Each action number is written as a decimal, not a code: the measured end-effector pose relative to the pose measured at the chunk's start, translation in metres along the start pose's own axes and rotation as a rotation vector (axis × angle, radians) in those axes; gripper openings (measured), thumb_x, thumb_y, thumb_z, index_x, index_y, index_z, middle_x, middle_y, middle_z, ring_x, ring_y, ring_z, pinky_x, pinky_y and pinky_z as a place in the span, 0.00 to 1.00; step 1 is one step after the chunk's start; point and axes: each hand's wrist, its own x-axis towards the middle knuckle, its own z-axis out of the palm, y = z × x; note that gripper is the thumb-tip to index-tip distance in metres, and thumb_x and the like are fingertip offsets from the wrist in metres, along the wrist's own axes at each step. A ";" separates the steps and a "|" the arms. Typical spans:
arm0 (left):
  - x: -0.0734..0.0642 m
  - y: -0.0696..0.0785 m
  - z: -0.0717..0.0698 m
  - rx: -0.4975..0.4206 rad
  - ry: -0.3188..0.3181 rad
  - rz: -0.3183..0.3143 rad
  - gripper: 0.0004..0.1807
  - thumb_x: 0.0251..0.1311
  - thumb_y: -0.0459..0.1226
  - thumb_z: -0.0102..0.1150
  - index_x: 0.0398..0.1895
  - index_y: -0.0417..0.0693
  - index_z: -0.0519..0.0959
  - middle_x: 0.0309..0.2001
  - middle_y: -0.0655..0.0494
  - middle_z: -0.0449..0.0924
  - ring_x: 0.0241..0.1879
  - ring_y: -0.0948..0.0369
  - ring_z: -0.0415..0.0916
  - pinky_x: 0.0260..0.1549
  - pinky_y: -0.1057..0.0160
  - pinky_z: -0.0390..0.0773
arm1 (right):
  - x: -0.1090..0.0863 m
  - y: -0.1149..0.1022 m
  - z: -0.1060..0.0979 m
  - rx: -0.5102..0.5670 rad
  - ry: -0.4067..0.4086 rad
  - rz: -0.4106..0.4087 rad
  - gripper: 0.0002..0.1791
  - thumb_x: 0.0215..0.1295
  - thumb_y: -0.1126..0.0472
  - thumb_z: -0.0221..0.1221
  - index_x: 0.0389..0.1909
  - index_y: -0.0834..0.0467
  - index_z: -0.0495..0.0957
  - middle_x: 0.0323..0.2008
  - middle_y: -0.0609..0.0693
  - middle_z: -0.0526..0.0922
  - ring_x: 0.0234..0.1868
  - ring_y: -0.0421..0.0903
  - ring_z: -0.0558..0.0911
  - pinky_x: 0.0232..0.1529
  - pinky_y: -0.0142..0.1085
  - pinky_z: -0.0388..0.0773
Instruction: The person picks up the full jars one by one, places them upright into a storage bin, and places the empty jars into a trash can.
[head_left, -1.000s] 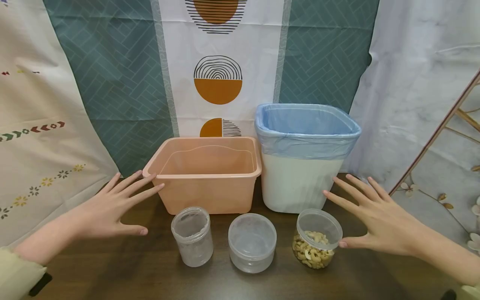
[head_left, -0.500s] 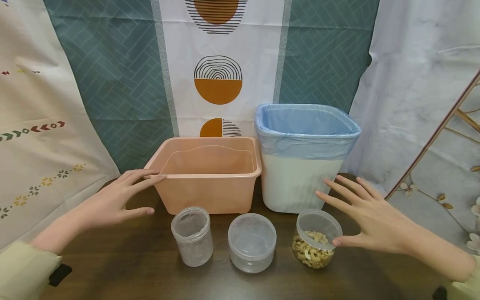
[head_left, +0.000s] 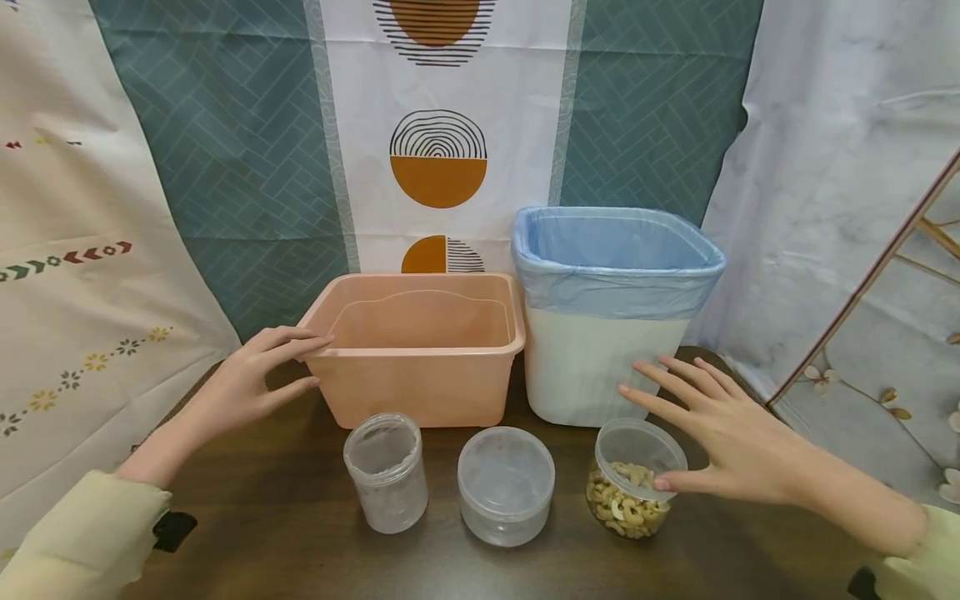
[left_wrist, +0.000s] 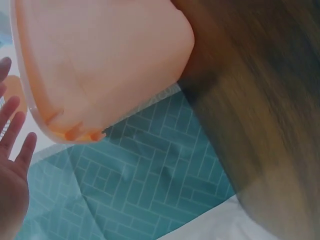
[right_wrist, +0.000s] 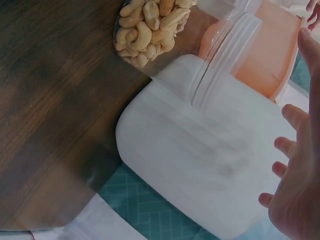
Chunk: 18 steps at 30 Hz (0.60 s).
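Observation:
Fingers straight, my left hand [head_left: 251, 375] is at the left rim of a peach plastic basin [head_left: 412, 387], its fingertips overlapping that rim in the head view. In the left wrist view, the hand [left_wrist: 12, 180] appears beside the basin [left_wrist: 105, 55]. My right hand [head_left: 735, 437] is spread, with its thumb overlapping the lid of a clear jar of cashews [head_left: 626, 504]. The right wrist view has those cashews [right_wrist: 145, 35] in the jar, with the hand [right_wrist: 297, 175] apart from it. Neither hand holds anything.
A clear jar without a lid [head_left: 390, 500] and a low clear lidded tub [head_left: 504, 508] stand left of the cashews on the dark wooden table [head_left: 315, 542]. Behind them, right of the basin, is a white bin [head_left: 585, 367] with a blue liner [head_left: 600, 292]. Patterned cloths [head_left: 255, 150] surround the table.
My left hand has moved a little right and up to the basin's rim, its fingers coming closer together. My right hand has shifted left over the cashew jar. The containers have stayed put.

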 end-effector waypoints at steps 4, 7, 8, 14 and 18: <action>0.001 -0.003 0.009 -0.039 0.084 -0.003 0.36 0.35 0.25 0.77 0.55 0.51 0.83 0.51 0.53 0.82 0.52 0.59 0.74 0.59 0.86 0.60 | 0.003 -0.001 0.003 0.003 0.008 -0.020 0.53 0.50 0.28 0.64 0.76 0.42 0.58 0.78 0.49 0.54 0.75 0.58 0.57 0.78 0.36 0.25; 0.001 -0.005 0.014 -0.052 0.113 -0.028 0.33 0.36 0.25 0.77 0.52 0.51 0.84 0.49 0.55 0.82 0.51 0.63 0.74 0.56 0.86 0.62 | 0.005 -0.001 0.005 0.005 0.002 -0.022 0.54 0.49 0.28 0.64 0.76 0.41 0.56 0.78 0.50 0.55 0.75 0.60 0.57 0.77 0.34 0.23; 0.000 -0.006 0.016 -0.059 0.120 -0.033 0.32 0.36 0.25 0.77 0.51 0.50 0.85 0.48 0.55 0.83 0.51 0.64 0.74 0.55 0.86 0.62 | 0.006 -0.001 0.006 0.004 -0.001 -0.023 0.54 0.49 0.28 0.64 0.77 0.41 0.56 0.78 0.50 0.55 0.75 0.60 0.57 0.78 0.34 0.23; -0.002 -0.008 0.024 -0.099 0.174 -0.054 0.27 0.36 0.23 0.77 0.45 0.49 0.88 0.42 0.56 0.82 0.45 0.66 0.72 0.49 0.82 0.65 | 0.006 -0.001 0.009 0.005 0.004 -0.030 0.54 0.49 0.27 0.64 0.76 0.41 0.57 0.78 0.50 0.55 0.75 0.60 0.58 0.78 0.34 0.24; -0.004 -0.008 0.030 -0.113 0.209 -0.102 0.24 0.37 0.21 0.76 0.42 0.48 0.89 0.40 0.54 0.81 0.44 0.68 0.70 0.45 0.77 0.65 | 0.006 -0.002 0.012 0.019 -0.010 -0.024 0.53 0.50 0.28 0.64 0.76 0.41 0.57 0.78 0.49 0.56 0.75 0.60 0.58 0.78 0.36 0.26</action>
